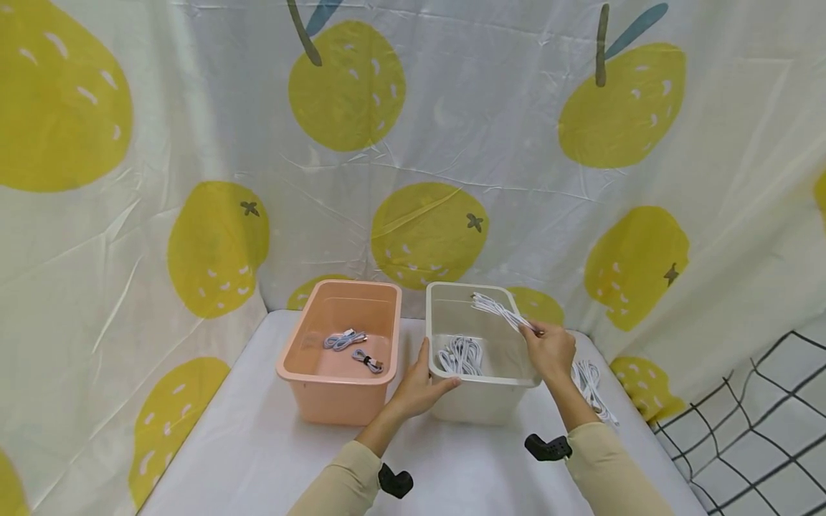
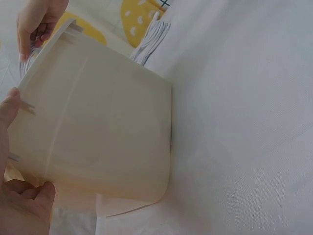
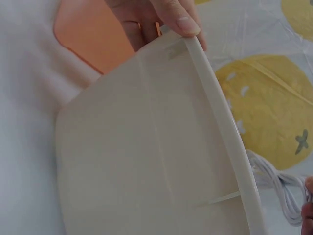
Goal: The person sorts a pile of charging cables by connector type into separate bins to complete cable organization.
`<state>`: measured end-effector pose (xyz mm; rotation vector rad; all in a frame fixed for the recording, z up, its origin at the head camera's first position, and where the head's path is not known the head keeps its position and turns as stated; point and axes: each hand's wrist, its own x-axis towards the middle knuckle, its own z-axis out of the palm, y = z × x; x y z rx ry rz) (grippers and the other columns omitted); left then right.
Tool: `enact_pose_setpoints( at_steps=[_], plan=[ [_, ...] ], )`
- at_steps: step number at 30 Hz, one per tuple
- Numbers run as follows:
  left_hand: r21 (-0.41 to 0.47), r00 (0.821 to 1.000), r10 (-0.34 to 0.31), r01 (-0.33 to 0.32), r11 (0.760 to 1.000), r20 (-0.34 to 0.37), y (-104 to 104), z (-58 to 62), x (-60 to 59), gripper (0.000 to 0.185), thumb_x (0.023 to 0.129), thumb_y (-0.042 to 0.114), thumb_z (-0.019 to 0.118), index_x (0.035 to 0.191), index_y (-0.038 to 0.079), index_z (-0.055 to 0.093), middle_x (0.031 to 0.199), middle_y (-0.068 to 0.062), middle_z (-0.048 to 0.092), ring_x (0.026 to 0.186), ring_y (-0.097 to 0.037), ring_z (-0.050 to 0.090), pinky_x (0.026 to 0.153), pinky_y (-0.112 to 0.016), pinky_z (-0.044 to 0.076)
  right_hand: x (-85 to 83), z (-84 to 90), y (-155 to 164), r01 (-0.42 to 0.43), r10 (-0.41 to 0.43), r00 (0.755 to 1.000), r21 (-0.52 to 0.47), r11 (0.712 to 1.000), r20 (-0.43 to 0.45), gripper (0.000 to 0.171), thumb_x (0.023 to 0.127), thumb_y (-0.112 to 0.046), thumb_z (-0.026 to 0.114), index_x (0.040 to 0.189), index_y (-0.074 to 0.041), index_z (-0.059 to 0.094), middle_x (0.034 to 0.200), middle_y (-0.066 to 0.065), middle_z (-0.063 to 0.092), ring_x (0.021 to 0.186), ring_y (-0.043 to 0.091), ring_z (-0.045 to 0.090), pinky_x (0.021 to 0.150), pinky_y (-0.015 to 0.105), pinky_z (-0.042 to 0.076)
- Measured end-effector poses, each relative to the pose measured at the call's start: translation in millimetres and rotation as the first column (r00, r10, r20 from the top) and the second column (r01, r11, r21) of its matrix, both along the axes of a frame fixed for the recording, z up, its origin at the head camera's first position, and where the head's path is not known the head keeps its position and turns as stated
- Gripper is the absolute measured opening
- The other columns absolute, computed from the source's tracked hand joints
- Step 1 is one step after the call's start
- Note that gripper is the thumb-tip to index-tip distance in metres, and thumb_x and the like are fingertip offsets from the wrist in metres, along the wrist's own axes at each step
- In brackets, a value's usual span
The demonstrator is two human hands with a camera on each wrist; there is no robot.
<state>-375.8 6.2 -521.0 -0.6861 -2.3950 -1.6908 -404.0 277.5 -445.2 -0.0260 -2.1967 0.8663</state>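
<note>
My left hand [image 1: 416, 387] grips the near left corner of a cream plastic bin [image 1: 484, 403], thumb over the rim and fingers along its side. A bundle of white cable [image 1: 497, 308] is pinched in my right hand [image 1: 553, 351], above the bin's right side. Its far end reaches over the opening. Inside the bin lies a pile of coiled white cables [image 1: 461, 356]. The right wrist view shows the held cable [image 3: 281, 186] in loops beyond the rim, with only fingertips of my right hand [image 3: 307, 208] at the edge.
A peach bin [image 1: 338, 408] stands to the left, holding two grey cable bundles [image 1: 345, 340], [image 1: 368, 361]. More white cable [image 1: 587, 387] lies on the white table [image 1: 239, 459], right of the cream bin. A fruit-print curtain [image 1: 439, 143] hangs behind; a black wire grid [image 1: 761, 423] is at right.
</note>
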Motion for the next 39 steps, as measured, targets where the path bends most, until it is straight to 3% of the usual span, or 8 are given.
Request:
enact_pose_setpoints(
  at_steps=[3, 9, 12, 19, 25, 31, 39],
  plan=[
    [-0.006, 1.0, 0.002, -0.002, 1.0, 0.001, 0.3, -0.7, 0.4, 0.111, 0.091, 0.034, 0.082, 0.165, 0.001, 0.005, 0.158, -0.023, 0.039, 0.142, -0.034, 0.042, 0.113, -0.054, 0.035, -0.4, -0.9, -0.4, 0.001, -0.001, 1.0, -0.005, 1.0, 0.012, 0.023, 0.085, -0.014, 0.084, 0.102, 0.001, 0.081, 0.087, 0.019, 0.076, 0.081, 0.041, 0.071, 0.072, 0.054, 0.049],
    [-0.016, 1.0, 0.004, -0.004, 1.0, 0.004, -0.8, -0.9, 0.1, 0.111, 0.092, 0.035, 0.081, 0.165, 0.002, 0.004, 0.159, -0.025, 0.036, 0.143, -0.035, 0.041, 0.114, -0.053, 0.034, 0.4, 4.9, 0.2, -0.058, 0.053, 0.989, 0.033, 0.998, 0.138, 0.053, 0.08, -0.026, 0.09, 0.125, -0.001, 0.073, 0.115, 0.021, 0.073, 0.108, 0.05, 0.062, 0.092, 0.06, 0.045],
    [-0.027, 1.0, 0.018, -0.017, 0.999, 0.008, -1.4, -0.4, 0.2, 0.112, 0.092, 0.037, 0.08, 0.164, 0.0, 0.003, 0.16, -0.028, 0.033, 0.143, -0.037, 0.039, 0.114, -0.054, 0.033, 0.4, 7.5, 1.2, -0.087, 0.076, 0.985, 0.064, 0.994, 0.156, 0.052, 0.081, -0.023, 0.089, 0.127, -0.002, 0.073, 0.117, 0.02, 0.072, 0.109, 0.049, 0.062, 0.093, 0.059, 0.045],
    [-0.042, 1.0, 0.026, -0.026, 0.999, 0.012, -1.0, 0.2, 1.0, 0.112, 0.092, 0.038, 0.08, 0.164, -0.002, 0.004, 0.16, -0.028, 0.033, 0.143, -0.039, 0.039, 0.114, -0.054, 0.033, 3.9, 7.7, 4.7, -0.147, 0.135, 0.974, 0.052, 0.988, 0.179, 0.047, 0.084, -0.016, 0.086, 0.127, -0.001, 0.073, 0.116, 0.019, 0.073, 0.083, 0.034, 0.075, 0.085, 0.053, 0.051],
    [-0.049, 1.0, 0.025, -0.024, 0.999, 0.01, -1.0, 0.6, 1.3, 0.113, 0.092, 0.038, 0.08, 0.164, -0.003, 0.003, 0.16, -0.03, 0.031, 0.143, -0.04, 0.039, 0.114, -0.055, 0.033, 8.5, 9.0, 11.4, -0.173, 0.16, 0.968, 0.054, 0.983, 0.192, 0.048, 0.086, -0.016, 0.086, 0.128, 0.0, 0.072, 0.117, 0.018, 0.073, 0.083, 0.033, 0.076, 0.071, 0.041, 0.058],
    [-0.046, 1.0, 0.026, -0.025, 0.999, 0.0, -0.9, -0.1, 0.5, 0.112, 0.092, 0.036, 0.081, 0.162, -0.006, 0.004, 0.158, -0.033, 0.032, 0.142, -0.044, 0.04, 0.113, -0.057, 0.034, 12.4, 6.7, 23.4, -0.167, 0.154, 0.969, 0.055, 0.984, 0.193, 0.047, 0.087, -0.016, 0.084, 0.129, 0.001, 0.071, 0.116, 0.019, 0.073, 0.086, 0.034, 0.075, 0.06, 0.024, 0.053],
    [-0.041, 1.0, 0.025, -0.025, 0.999, 0.009, -0.4, 1.2, 2.5, 0.112, 0.092, 0.036, 0.081, 0.163, -0.004, 0.003, 0.16, -0.03, 0.032, 0.143, -0.041, 0.039, 0.114, -0.055, 0.034, 19.9, 2.0, 45.0, -0.151, 0.135, 0.969, 0.062, 0.987, 0.205, 0.045, 0.09, -0.018, 0.082, 0.13, 0.001, 0.07, 0.119, 0.019, 0.072, 0.089, 0.037, 0.074, 0.06, 0.032, 0.057]
  ],
)
